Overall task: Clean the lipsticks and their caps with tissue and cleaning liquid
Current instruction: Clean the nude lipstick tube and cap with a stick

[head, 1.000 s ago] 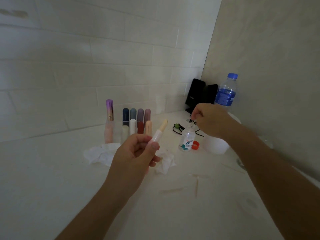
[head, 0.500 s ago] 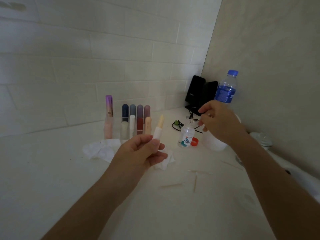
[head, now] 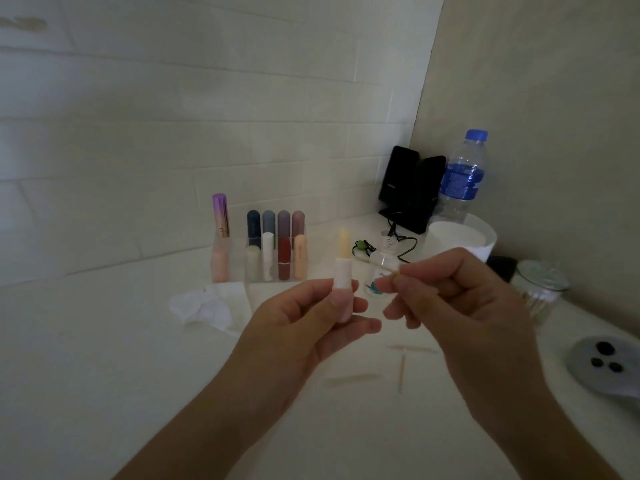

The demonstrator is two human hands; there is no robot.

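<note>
Step in hand: swabbing the bullet. Left hand [head: 304,327] pinches the uncapped lipstick [head: 343,268] upright between thumb and fingers, pale bullet wound out, above the counter. Right hand [head: 460,306] pinches a thin swab stick [head: 367,261], tip just beside the bullet, apparently not touching (wetness not discernible). Uncapped cleaning-liquid bottle [head: 388,245] stands behind; crumpled tissue [head: 207,304] lies left. Next move needs light contact along the soft bullet.

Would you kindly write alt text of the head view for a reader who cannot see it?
A left hand holds an uncapped yellow lipstick upright while the right hand pinches a thin stick beside it, above a white counter; more lipsticks stand behind.
</note>
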